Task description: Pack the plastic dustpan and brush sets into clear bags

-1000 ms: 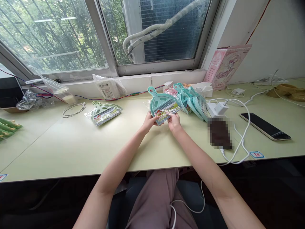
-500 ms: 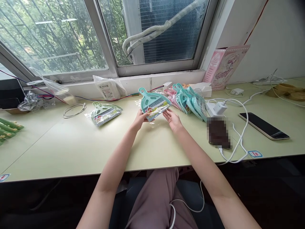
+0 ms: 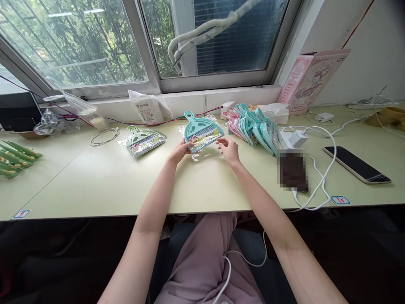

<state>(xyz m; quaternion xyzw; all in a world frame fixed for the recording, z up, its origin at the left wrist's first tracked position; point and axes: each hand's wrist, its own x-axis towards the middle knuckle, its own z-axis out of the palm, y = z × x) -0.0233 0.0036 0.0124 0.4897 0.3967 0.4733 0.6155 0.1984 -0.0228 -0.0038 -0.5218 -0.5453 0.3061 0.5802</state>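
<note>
- Turquoise dustpan set (image 3: pixel 200 126): dustpan plus brush, sealed in clear shiny film, crinkled; loose film sticks out along near edge and at left side.
- Look: fan-shaped pan, looped handle with a hole, cutouts below the handle; dark greyish bristle row across the middle; printed card along the wide edge, yellow-green and bluish with red bits, lettering too small to read.
- Direction: handle points away from the person, toward the window (image 3: pixel 221 38), leaning left; wide edge faces the person.
- Axis: handle-to-edge line runs from far left to near right; bristle row and wide edge slant across it, right end farther off.
- Place: over the pale table (image 3: pixel 126 181), in front of the person, between the light green dustpan set (image 3: pixel 144 142) on the left and the pile of turquoise packs (image 3: pixel 257 126) on the right; can't tell if it touches the tabletop.
- Left hand (image 3: pixel 179 151): closed on near left corner, thumb on top, fingers under.
- Right hand (image 3: pixel 230 151): half open, fingers curled, tips at the near right corner; contact or grip on film unclear.
- Pink pack (image 3: pixel 232 118): at the pile's left side.
</note>
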